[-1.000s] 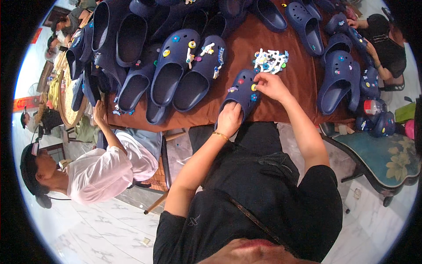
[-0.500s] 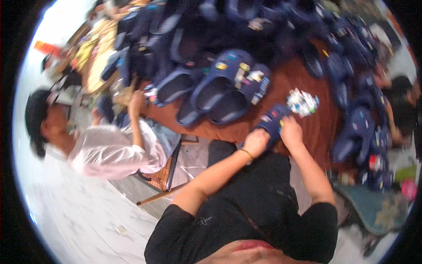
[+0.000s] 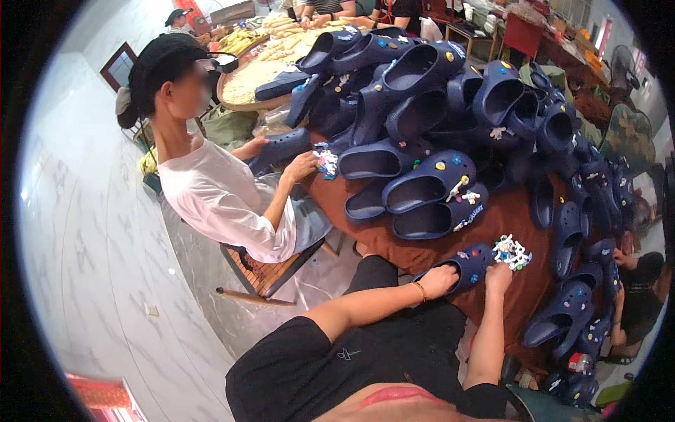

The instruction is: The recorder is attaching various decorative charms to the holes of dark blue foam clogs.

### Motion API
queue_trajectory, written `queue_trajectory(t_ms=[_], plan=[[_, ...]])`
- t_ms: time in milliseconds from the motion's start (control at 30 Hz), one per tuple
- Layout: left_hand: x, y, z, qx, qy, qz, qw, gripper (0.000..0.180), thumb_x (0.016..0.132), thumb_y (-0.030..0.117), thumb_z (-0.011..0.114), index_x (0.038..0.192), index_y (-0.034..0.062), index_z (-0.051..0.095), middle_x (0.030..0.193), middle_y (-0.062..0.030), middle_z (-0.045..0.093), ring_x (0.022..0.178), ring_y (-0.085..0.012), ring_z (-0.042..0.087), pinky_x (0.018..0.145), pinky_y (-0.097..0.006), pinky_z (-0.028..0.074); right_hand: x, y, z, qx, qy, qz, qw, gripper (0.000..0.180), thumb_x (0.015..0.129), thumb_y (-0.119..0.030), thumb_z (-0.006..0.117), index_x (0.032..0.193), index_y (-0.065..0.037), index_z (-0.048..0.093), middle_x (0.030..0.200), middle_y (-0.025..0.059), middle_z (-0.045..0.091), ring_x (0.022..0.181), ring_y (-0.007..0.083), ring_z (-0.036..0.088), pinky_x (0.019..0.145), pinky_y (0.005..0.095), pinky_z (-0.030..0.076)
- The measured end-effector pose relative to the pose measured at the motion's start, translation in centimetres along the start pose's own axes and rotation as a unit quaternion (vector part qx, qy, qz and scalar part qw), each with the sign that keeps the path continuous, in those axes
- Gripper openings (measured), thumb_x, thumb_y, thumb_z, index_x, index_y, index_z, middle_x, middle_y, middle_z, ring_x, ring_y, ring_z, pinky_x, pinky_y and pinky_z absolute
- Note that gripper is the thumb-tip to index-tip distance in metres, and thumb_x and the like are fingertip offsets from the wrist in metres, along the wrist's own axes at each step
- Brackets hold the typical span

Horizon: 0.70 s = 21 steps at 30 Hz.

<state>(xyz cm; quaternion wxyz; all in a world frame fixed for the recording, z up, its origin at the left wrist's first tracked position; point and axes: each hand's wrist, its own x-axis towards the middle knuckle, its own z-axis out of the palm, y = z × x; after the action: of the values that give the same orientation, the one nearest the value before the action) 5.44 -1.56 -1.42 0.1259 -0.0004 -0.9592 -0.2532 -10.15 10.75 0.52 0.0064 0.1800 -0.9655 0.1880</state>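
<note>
My left hand (image 3: 439,280) grips the heel end of a navy clog (image 3: 472,267), its fingers inside the foot opening. Several small coloured charms dot the toe of this clog. At the near edge of a heap of white and coloured charms (image 3: 512,252), my right hand (image 3: 498,278) has its fingers bent down and drawn together. Its fingertips are hidden, so whatever is in them does not show. Both the clog and the charm heap lie on a brown cloth (image 3: 513,218) over the table.
A big mound of navy clogs (image 3: 422,105) covers the table beyond my hands. On the left, a seated person (image 3: 218,176) holds another clog beside a second charm heap (image 3: 325,162). More clogs (image 3: 562,309) lie along the right edge, near another person's arm (image 3: 619,302).
My right hand has left the clog and moved to the charm heap. The left hand keeps hold of the clog. The whole view has shifted, and the blur has lessened.
</note>
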Motion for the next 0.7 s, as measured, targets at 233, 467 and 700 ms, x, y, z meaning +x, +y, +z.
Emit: queue_trajectory(t_ms=[233, 467, 700], plan=[[0.2, 0.3, 0.7, 0.015, -0.029, -0.004, 0.999, 0.014, 0.074, 0.012, 0.051, 0.081, 0.0028, 0.058, 0.086, -0.0146, 0.055, 0.083, -0.0288, 0.056, 0.072, -0.037, 0.047, -0.7, 5.2, 2.8, 0.258, -0.073, 0.061, 0.962, 0.012, 0.071, -0.007, 0.062, 0.078, 0.001, 0.056, 0.072, 0.0155, 0.061, 0.069, 0.0284, 0.061, 0.065, 0.0356, 0.047], [-0.3, 0.3, 0.6, 0.022, -0.020, -0.006, 1.000, 0.015, 0.074, 0.012, 0.051, 0.083, 0.0026, 0.058, 0.087, -0.0155, 0.055, 0.084, -0.0288, 0.056, 0.072, -0.037, 0.047, -2.4, 1.6, 0.7, 0.306, 0.012, -0.073, 0.949, 0.008, 0.070, -0.002, 0.062, 0.076, 0.000, 0.058, 0.070, 0.0077, 0.059, 0.065, 0.0169, 0.056, 0.064, 0.0289, 0.046], [-0.4, 1.0, 0.6, 0.002, -0.022, -0.009, 1.000, 0.014, 0.072, 0.012, 0.053, 0.082, 0.0028, 0.058, 0.089, -0.0149, 0.054, 0.085, -0.0292, 0.055, 0.072, -0.038, 0.047, -3.6, 1.8, 0.2, 0.293, 0.019, -0.035, 0.955, 0.019, 0.067, -0.003, 0.067, 0.083, 0.000, 0.056, 0.077, 0.0132, 0.057, 0.066, 0.0255, 0.056, 0.063, 0.0345, 0.045]])
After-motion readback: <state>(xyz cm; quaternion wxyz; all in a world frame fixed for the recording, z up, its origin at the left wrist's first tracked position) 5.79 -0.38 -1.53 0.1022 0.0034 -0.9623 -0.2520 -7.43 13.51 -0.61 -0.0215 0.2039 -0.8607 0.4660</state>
